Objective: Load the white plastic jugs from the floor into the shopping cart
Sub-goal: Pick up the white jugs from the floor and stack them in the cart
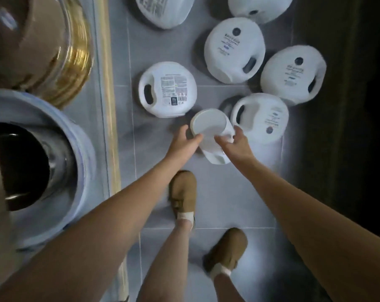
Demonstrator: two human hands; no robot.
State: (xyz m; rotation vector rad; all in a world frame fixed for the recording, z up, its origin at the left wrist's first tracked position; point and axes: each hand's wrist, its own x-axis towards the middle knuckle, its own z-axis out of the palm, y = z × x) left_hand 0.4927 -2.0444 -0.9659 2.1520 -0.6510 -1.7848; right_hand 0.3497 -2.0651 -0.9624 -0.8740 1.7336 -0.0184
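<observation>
Several white plastic jugs lie on their sides on the grey tiled floor (217,192). One white jug (208,127) is tipped up between my hands, its round base facing me. My left hand (182,142) touches its left side with fingers spread. My right hand (237,144) grips its right side near the neck. Beside it lie a jug with a barcode label (169,90), another jug (260,116) just right of my right hand, and others (234,51) (293,73) further out. No shopping cart is visible.
On the left stand a white front-loading machine with a dark round door (21,166) and a blurred cardboard and gold object (43,44). My feet in tan slippers (182,192) (228,247) stand on the tiles. A dark wall (348,105) runs along the right.
</observation>
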